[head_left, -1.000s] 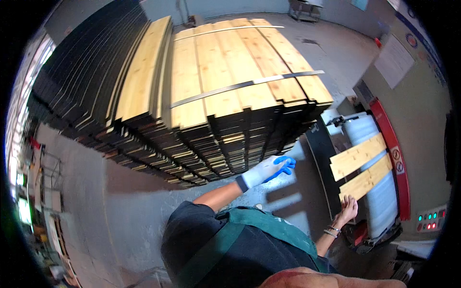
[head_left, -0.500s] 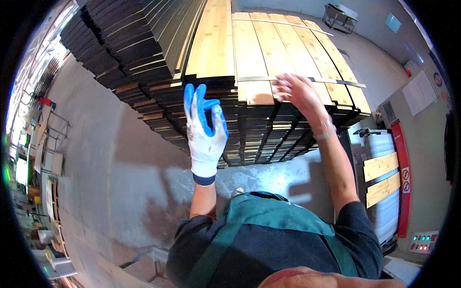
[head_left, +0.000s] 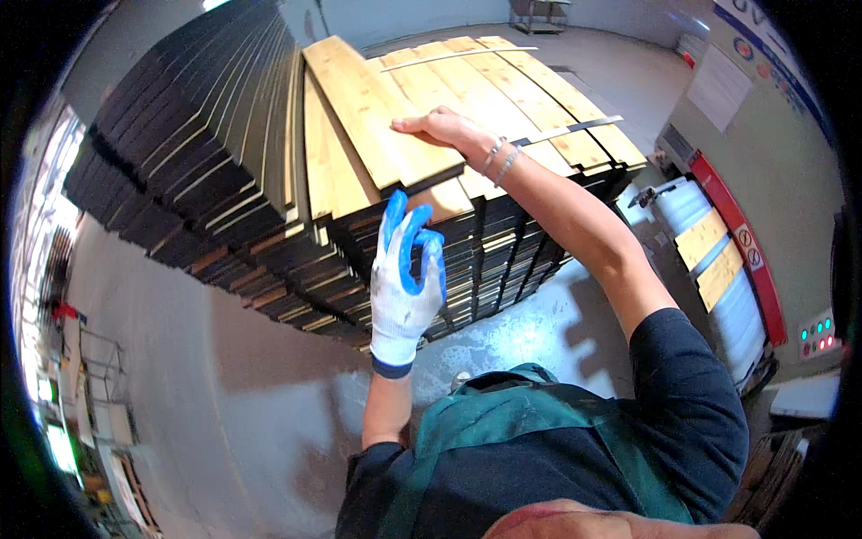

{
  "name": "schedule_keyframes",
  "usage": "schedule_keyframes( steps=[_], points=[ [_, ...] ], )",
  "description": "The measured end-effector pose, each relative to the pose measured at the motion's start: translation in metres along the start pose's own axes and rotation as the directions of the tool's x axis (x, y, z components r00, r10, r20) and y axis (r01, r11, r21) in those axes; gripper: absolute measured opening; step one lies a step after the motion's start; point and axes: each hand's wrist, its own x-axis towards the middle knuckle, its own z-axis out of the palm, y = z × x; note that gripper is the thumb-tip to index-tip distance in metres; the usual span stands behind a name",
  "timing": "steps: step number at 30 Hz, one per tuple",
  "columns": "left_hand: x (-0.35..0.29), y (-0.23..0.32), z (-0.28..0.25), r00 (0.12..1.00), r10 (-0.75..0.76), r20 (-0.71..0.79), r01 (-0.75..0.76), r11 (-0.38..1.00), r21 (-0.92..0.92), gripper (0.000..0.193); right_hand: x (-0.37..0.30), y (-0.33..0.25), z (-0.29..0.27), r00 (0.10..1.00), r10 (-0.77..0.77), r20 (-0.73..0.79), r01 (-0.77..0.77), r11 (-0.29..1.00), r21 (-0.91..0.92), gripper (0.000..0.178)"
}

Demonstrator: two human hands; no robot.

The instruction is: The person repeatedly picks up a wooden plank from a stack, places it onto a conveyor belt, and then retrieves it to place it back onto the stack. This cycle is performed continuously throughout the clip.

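A pale wooden plank (head_left: pixel 377 103) lies skewed across the top of the stack, its near end turned right over the neighbouring planks. My bare right hand (head_left: pixel 440 127) is closed over its right edge, the thumb side on top; the fingers underneath are hidden. My left hand (head_left: pixel 406 278), in a white glove with blue fingertips, is just below the plank's near end. Its fingers are curved and apart from the thumb, with nothing between them. Whether a fingertip touches the plank's end I cannot tell. Under the plank, the stack (head_left: pixel 503 225) shows dark edges in several layers.
A taller pile of dark-edged boards (head_left: pixel 193 126) rises at left. Thin strips (head_left: pixel 570 130) lie across the planks. At right, two short wooden boards (head_left: pixel 709 256) rest on a pale ribbed surface beside a red-edged machine (head_left: pixel 741 247). A metal trolley (head_left: pixel 539 13) stands far back.
The top plank has turned out of line with the stack. My right hand has moved left onto its edge, while my left hand has come to its near end. The view has swung right.
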Motion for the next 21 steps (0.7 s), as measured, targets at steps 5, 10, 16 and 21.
schedule_keyframes(
  steps=[5, 10, 16, 21],
  points=[
    [-0.032, -0.021, 0.013, 0.963, -0.234, 0.136, 0.267, 0.907, -0.325, 0.044, -0.091, 0.035, -0.061, 0.993, -0.023, -0.119, 0.013, 0.996, -0.085, 0.047],
    [-0.067, -0.054, 0.067, 0.957, -0.047, 0.286, 0.053, 0.998, -0.015, 0.040, -0.224, 0.066, -0.079, 0.984, -0.015, -0.178, 0.049, 0.982, 0.184, 0.042],
    [-0.069, -0.005, 0.136, 0.694, -0.080, 0.716, 0.388, 0.879, -0.278, 0.040, -0.344, 0.110, -0.090, 0.865, 0.019, -0.502, 0.171, 0.929, 0.329, 0.041],
    [-0.075, 0.027, 0.198, 0.495, 0.028, 0.868, 0.540, 0.773, -0.333, 0.039, -0.414, 0.118, -0.086, 0.550, 0.069, -0.832, 0.073, 0.989, 0.130, 0.045]
  ],
)
